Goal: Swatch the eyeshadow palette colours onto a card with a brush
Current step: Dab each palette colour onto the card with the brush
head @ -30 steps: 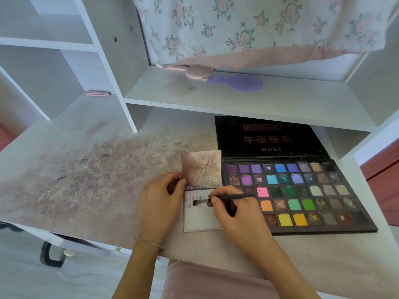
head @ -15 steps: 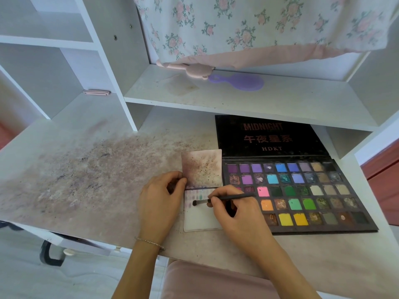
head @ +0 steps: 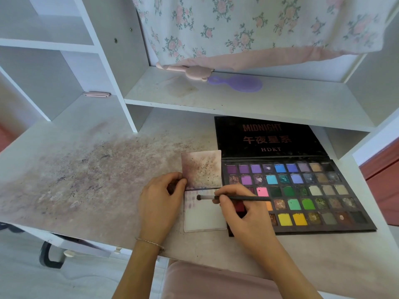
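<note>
While the right hand (head: 244, 214) pinches the eyeshadow brush (head: 233, 198) between thumb and fingertips, close behind the ferrule, the dark tip lies on the upper left part of the card (head: 205, 216), just right of a few faint purple swatches. The handle runs nearly level, back over the palette's nearest pans. The left hand (head: 159, 203) sits at the card's left edge, its fingers curled against that edge near the hinge line of the stained flap; whether it actually pinches the card or only presses it flat cannot be told from this view.

To do the stroke well, the person would likely keep that left hand planted so the light card does not skid, and draw the tip in a short, even pass beside the last mark without overlapping it, so each colour reads separately. Light pressure seems wise: the desk (head: 86, 175) is already dusted with purple-brown powder, and a hard press would probably shed more.

Just beyond and to the right, touching or almost touching the card, the open eyeshadow palette (head: 302, 190) lies flat, with its black lid (head: 267, 137) tucked back under the shelf (head: 259, 102). Reloading means only a short reach to the right.
</note>
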The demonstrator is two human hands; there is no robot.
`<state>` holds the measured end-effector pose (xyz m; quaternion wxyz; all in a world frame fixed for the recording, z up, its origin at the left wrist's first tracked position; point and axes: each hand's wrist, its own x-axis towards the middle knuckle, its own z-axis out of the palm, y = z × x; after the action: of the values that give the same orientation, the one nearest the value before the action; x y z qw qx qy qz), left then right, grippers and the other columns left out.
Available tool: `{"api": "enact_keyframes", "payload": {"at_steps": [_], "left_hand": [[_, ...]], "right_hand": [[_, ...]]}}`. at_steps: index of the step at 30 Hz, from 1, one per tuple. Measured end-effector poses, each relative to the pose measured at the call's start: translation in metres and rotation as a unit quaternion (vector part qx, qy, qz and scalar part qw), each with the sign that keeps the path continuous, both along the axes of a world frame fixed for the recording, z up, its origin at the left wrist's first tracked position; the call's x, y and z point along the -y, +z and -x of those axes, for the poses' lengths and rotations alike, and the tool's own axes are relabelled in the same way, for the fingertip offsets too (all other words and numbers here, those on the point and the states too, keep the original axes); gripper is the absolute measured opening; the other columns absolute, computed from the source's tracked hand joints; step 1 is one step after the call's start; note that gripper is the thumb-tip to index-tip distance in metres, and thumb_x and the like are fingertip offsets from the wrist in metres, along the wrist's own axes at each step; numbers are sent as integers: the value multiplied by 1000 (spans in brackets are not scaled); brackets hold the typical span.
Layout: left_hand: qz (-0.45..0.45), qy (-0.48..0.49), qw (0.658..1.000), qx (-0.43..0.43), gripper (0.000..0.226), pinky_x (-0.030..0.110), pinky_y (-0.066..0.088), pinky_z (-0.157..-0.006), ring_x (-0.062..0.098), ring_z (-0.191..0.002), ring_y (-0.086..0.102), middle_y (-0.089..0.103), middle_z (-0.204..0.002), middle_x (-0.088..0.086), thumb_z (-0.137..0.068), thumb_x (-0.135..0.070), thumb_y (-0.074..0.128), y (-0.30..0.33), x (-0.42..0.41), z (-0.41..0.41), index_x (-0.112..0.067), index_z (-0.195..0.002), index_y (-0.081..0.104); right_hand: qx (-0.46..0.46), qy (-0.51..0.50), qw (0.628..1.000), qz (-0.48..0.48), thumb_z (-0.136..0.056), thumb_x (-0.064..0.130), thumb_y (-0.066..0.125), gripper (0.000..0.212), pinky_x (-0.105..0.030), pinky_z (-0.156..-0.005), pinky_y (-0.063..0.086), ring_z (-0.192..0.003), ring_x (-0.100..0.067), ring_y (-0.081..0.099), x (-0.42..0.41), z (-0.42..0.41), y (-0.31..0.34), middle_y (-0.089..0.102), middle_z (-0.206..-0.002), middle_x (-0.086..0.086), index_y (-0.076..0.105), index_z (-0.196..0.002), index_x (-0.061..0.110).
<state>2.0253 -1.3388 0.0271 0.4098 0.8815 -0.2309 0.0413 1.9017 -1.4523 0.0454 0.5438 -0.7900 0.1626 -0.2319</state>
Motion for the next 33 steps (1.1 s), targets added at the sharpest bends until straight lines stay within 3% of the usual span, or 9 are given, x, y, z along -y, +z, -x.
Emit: {"api": "enact_keyframes", "payload": {"at_steps": [3,7,14,17,20,23,28,33], "left_hand": [[0,0,1000,-4,8,21,36,-61,10,-72,53,58,-74,-15,-82,-22,63,1,0,0,-21,-86,70],[-3,0,1000,-5,8,24,37,-61,12,-73,54,60,-74,-13,-82,-22,63,1,0,0,-22,-85,70],[0,1,1000,-8,8,26,38,-63,13,-74,54,59,-75,-12,-82,-21,63,1,0,0,-21,-86,70],[1,0,1000,-7,8,25,39,-62,13,-74,54,60,-75,-12,-82,-21,63,1,0,0,-21,-86,70],[-1,-2,1000,-6,8,23,37,-61,12,-72,53,61,-75,-11,-82,-20,63,2,0,1,-21,-86,70],[-2,-3,1000,-1,8,23,36,-60,13,-72,53,60,-74,-11,-82,-18,63,2,0,1,-19,-86,70],[-3,-3,1000,-6,9,27,38,-64,14,-73,53,59,-75,-10,-82,-17,63,1,0,1,-18,-88,70],[1,-3,1000,-10,9,28,40,-65,15,-72,53,57,-74,-11,-82,-18,63,2,0,2,-18,-88,70]], "right_hand": [[44,-18,999,-1,-83,23,51,17,-9,-73,46,-86,-1,61,1,3,0,65,-87,13,60,-90,35],[71,-21,997,13,-84,24,49,19,-15,-76,49,-90,-6,61,5,6,-1,64,-91,13,62,-96,29],[59,-74,995,11,-82,15,49,22,-15,-49,39,-59,-7,51,25,21,-2,58,-77,14,59,-88,33],[57,-126,989,54,-84,17,43,23,-16,-46,39,-53,-7,50,38,27,1,59,-76,11,54,-82,37],[36,-186,978,93,-87,23,38,18,-10,-49,42,-58,1,54,54,35,2,57,-61,11,48,-80,36],[-3,-220,964,148,-95,26,40,20,-17,-48,45,-64,-4,58,66,44,-2,54,-68,14,45,-78,36],[-20,-233,955,181,-94,16,42,7,-14,-53,37,-70,-1,54,72,49,-8,50,-74,18,46,-90,20],[-31,-207,958,195,-87,30,36,17,-13,-57,36,-72,1,54,73,48,-8,50,-73,19,49,-90,19]]}}
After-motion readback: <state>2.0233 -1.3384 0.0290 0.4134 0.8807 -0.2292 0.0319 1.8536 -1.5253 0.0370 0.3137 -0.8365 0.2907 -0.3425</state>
